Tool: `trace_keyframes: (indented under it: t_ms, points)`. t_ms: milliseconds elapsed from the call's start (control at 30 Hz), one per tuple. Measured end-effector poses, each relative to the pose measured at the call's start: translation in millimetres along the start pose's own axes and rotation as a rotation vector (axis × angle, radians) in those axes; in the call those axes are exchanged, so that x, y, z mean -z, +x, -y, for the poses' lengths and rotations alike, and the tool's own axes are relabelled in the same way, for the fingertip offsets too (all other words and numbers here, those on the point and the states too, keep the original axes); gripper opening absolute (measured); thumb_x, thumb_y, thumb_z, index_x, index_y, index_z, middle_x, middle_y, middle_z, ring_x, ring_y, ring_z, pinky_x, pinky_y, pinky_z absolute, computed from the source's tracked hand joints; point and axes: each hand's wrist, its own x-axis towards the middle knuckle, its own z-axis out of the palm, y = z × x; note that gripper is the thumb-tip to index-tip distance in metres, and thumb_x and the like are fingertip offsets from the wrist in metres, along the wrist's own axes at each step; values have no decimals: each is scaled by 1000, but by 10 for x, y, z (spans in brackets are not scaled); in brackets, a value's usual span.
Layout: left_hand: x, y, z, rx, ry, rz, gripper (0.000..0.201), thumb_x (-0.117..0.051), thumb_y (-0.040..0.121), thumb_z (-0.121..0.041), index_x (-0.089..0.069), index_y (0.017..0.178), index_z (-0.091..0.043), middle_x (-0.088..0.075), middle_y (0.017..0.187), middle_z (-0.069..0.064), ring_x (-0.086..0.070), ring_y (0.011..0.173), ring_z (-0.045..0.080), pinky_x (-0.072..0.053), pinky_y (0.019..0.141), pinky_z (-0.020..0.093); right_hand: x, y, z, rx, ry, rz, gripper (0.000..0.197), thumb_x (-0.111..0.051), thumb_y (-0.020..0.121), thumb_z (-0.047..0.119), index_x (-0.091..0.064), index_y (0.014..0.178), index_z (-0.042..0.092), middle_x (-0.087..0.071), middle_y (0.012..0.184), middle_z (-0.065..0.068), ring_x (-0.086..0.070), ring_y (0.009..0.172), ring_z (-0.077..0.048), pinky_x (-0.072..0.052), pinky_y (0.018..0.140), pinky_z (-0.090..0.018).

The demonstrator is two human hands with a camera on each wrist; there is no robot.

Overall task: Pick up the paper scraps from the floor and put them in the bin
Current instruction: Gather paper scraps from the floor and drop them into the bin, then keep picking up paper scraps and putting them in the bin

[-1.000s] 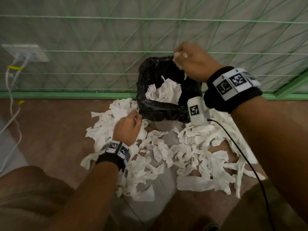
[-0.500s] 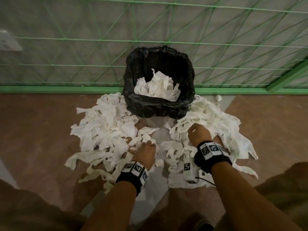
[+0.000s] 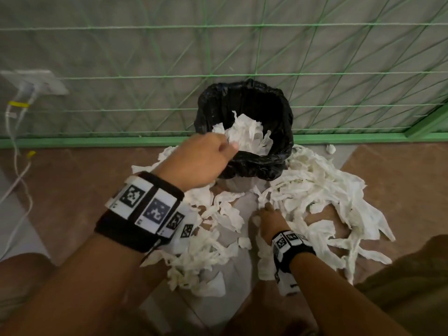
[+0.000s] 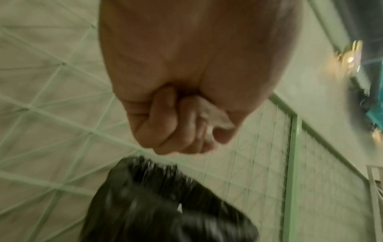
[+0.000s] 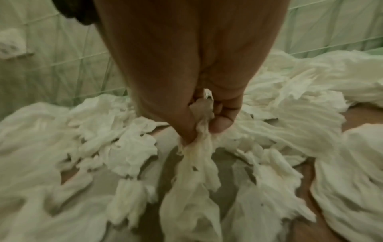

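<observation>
The bin [image 3: 286, 132], lined with a black bag, stands on the floor against the netted wall and holds crumpled white paper [image 3: 244, 134]. My left hand [image 3: 218, 151] is raised at its near left rim, fingers curled into a fist. The left wrist view shows this hand [image 4: 186, 127] above the bin [image 4: 165, 204], pinching a small paper scrap [image 4: 215, 114]. White paper scraps [image 3: 327, 190] cover the floor around the bin. My right hand [image 3: 266, 214] is low in the pile. In the right wrist view it [image 5: 205, 124] pinches a long scrap [image 5: 196, 157] that trails to the floor.
A green string net and a green baseboard [image 3: 97, 141] run behind the bin. A wall socket [image 3: 36, 83] with white cables hangs at the far left. My knees fill the lower corners. One small scrap [image 3: 330, 149] lies by the baseboard, right of the bin.
My left hand rose from the floor pile to the bin's left rim with a scrap. My right hand stayed low in the pile and closed on a strip.
</observation>
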Motion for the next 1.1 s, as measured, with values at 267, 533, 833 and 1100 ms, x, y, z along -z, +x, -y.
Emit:
trace_keyframes:
  t_ms: [267,533,833,1100]
  points:
    - [305,806,-154,-79,9,-278,25,-42,97,-13,-50,120,-18,-63,110,5,-63,93,25,-53,81,43,508,-155,-7,-71,212,-38,54,-43,91,10,-25,142,3,-49,129,-25,-52,117,-39,-43,87,-38]
    - [-116,850,95,-79,-4,-560,34,-33,99,-42,-56,114,-20,-59,115,5,-53,107,23,-45,93,43,1125,-442,-60,-62,215,-15,33,-40,99,29,-60,102,4,-63,106,-15,-58,99,-30,-44,83,-31]
    - [-968,164,1115,611,-401,-977,37,-38,97,-28,-41,63,-13,-43,57,6,-43,53,22,-31,49,26,2371,-1065,35,109,382,-115,30,-62,88,44,-60,81,15,-66,75,-2,-69,71,-23,-50,58,-28]
    - [-2357,-87,1447,269,198,343,68,-53,88,-36,-18,144,-52,4,161,-10,4,148,36,-28,110,56,3378,-1429,295,294,157,-296,10,-62,90,14,-65,82,18,-65,90,5,-70,60,-17,-59,49,-28]
